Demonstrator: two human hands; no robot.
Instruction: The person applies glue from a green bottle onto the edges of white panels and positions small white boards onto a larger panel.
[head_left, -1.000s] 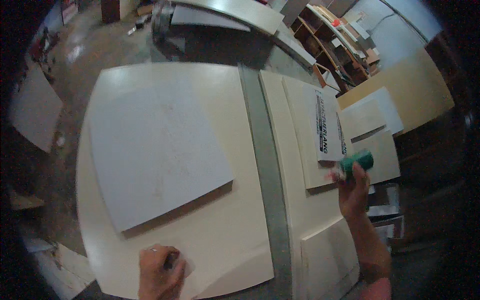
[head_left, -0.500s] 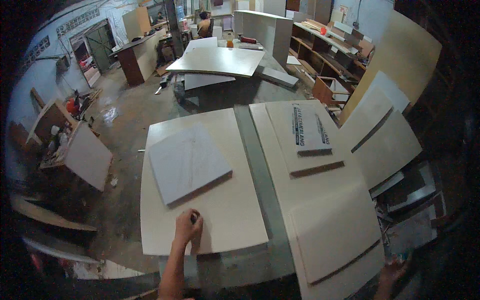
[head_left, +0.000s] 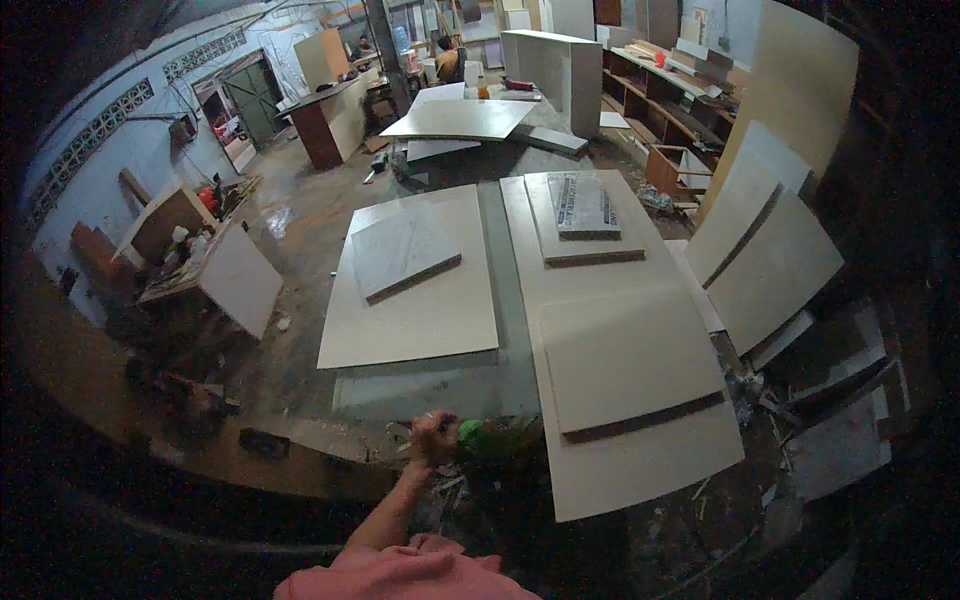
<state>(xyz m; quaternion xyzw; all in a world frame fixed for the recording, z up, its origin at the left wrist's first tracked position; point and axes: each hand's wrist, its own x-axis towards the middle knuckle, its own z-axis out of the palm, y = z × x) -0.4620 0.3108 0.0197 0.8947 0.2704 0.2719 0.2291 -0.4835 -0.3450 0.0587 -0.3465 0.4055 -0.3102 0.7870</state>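
Observation:
My left hand (head_left: 434, 438), with its forearm rising from a pink garment, is low in front of the table's near edge. Its fingers look curled, but what they hold, if anything, is too dark to make out. Just right of it is a bright green thing (head_left: 482, 436) of unclear kind. Beyond the hand, a cream panel (head_left: 430, 330) lies on the grey-green tabletop (head_left: 430, 390), bearing a smaller white board (head_left: 405, 255) set askew. My right hand does not show.
Right of the gap, a long cream panel (head_left: 640, 470) carries a large board (head_left: 630, 360) and a smaller stack topped by a printed-film-wrapped piece (head_left: 585, 205). Panels (head_left: 775, 275) lean at right. An open box of scraps (head_left: 235, 280) stands left. A person (head_left: 447, 62) sits far back.
The view has shifted, so the panels appear farther away. My left hand has left the cream panel for a place below the table's near edge. My right hand has gone out of view.

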